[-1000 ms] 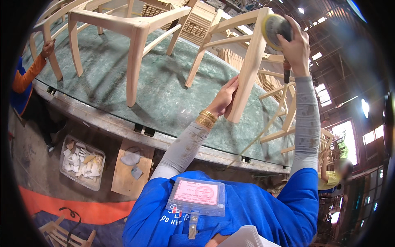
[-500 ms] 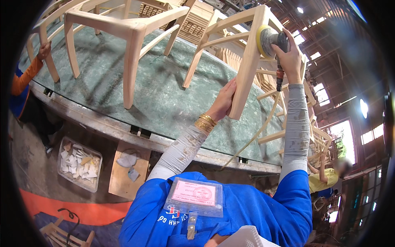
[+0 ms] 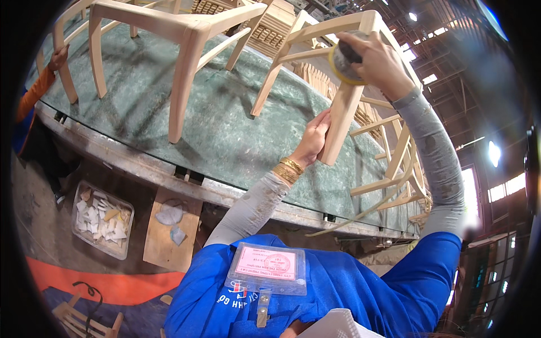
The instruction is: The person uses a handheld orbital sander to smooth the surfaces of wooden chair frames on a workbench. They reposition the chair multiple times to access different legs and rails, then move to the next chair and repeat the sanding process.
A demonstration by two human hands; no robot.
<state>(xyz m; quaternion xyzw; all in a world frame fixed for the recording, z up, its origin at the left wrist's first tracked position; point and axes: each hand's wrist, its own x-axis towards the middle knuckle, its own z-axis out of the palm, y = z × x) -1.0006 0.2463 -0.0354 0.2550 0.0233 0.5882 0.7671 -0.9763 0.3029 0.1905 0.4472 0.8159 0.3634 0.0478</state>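
Observation:
My right hand (image 3: 383,66) is wrapped over the top of a round power sander (image 3: 345,63) with a yellow-edged pad. The pad lies against the upper part of a pale wooden chair leg (image 3: 341,121), on the side toward me. Lower on that same leg, my left hand (image 3: 313,138) grips it from the left, its fingertips partly hidden behind the wood. The leg belongs to a bare chair frame (image 3: 327,27) standing on a green-topped table (image 3: 225,107).
Another wooden chair frame (image 3: 189,67) stands to the left. At the far left a co-worker's hand (image 3: 58,58) holds a chair leg. More chair parts (image 3: 389,169) lie right. Below the table are a bin of white scraps (image 3: 104,219) and a board (image 3: 169,242) with sanding pads.
The sander has moved from the leg's right side onto its near side, tilting over. My right hand has shifted left with it, while my left hand stays on the leg.

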